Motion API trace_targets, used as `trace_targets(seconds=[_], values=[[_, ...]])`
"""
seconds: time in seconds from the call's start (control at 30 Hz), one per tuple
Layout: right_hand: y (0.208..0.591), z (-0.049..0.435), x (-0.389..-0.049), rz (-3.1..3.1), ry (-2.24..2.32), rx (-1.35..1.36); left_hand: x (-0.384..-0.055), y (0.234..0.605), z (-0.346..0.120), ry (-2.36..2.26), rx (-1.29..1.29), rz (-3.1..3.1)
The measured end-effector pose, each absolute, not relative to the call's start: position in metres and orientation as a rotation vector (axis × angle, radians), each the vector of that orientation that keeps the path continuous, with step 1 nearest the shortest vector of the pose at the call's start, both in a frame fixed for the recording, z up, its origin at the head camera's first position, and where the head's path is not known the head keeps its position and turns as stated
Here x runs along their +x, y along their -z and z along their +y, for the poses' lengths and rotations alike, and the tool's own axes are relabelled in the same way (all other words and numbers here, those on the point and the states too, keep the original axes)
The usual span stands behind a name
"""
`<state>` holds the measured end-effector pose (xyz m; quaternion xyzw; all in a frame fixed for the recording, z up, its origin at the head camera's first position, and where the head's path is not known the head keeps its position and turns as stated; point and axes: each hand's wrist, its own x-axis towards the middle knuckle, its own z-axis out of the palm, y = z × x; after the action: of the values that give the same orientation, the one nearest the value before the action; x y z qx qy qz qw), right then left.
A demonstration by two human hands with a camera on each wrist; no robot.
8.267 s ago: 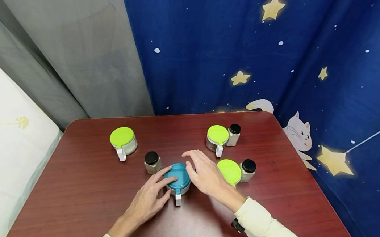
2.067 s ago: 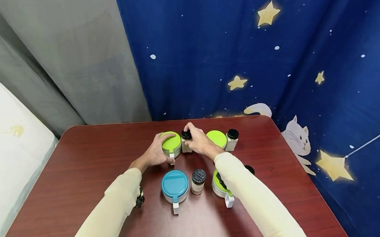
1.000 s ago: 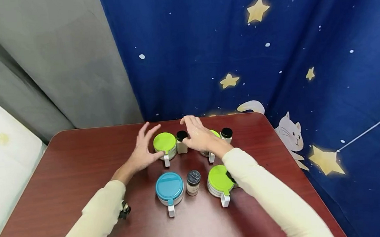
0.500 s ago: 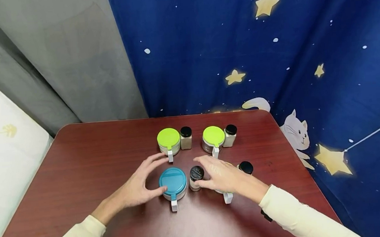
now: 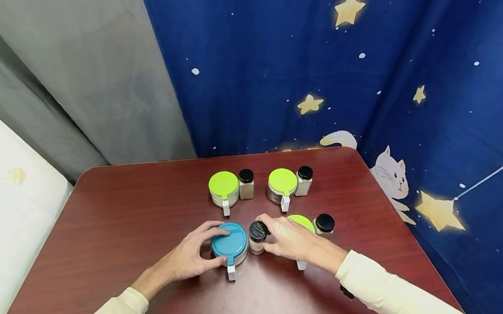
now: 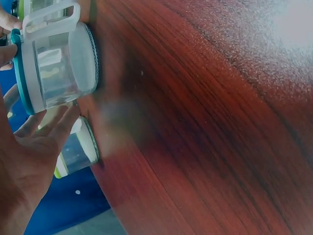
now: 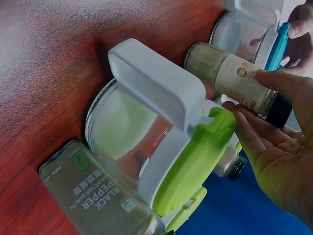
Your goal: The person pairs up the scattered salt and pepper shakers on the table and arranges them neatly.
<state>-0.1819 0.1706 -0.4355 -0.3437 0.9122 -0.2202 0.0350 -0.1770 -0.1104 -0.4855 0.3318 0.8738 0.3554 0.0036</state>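
My left hand [image 5: 186, 257] grips the rim of a glass seasoning jar [image 5: 232, 242] with a blue lid and white handle, thumb at the front and fingers at the far side. In the left wrist view the glass jar [image 6: 63, 68] stands upright on the table. Just right of it is a round spice shaker [image 5: 257, 245] with a black perforated cap. My right hand [image 5: 293, 238] pinches this shaker; the right wrist view shows the thumb on the label of the shaker [image 7: 237, 81]. A green-lidded jar [image 5: 303, 222] lies partly hidden behind the right hand.
Behind stand two more green-lidded jars [image 5: 223, 183], each with a black-capped bottle [image 5: 246, 188] at its right. At the front right is another black-capped bottle [image 5: 324, 223], labelled black pepper [image 7: 95, 191]. The wooden table [image 5: 121, 222] ends at a blue curtain [image 5: 251, 80].
The left green-lidded jar and a black-capped bottle came together in the back row. Both hands then left them, moved nearer, and took hold of the blue-lidded jar and the shaker.
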Motion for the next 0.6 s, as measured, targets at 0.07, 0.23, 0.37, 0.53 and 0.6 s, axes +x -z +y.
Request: trace_targets(seconds=[0.07, 0.23, 0.37, 0.53, 0.6], values=[[0.4362, 0.1692, -0.1813, 2.810, 0.665, -1.049, -0.1768, 0.4866, -0.1107, -1.129, 1.054, 2.737], [0.4381, 0.1663, -0.1800, 2.885, 0.586, -1.040, -0.1771, 0.4862, -0.1126, -1.117, 1.058, 2.759], [0.4389, 0.1649, -0.1788, 2.923, 0.557, -1.025, -0.1779, 0.4862, -0.1136, -1.101, 1.080, 2.771], [0.4402, 0.1630, -0.1785, 2.926, 0.565, -1.006, -0.1778, 0.4868, -0.1145, -1.157, 1.047, 2.735], [0.4407, 0.1624, -0.1785, 2.927, 0.560, -0.996, -0.1773, 0.4873, -0.1148, -1.174, 1.032, 2.725]])
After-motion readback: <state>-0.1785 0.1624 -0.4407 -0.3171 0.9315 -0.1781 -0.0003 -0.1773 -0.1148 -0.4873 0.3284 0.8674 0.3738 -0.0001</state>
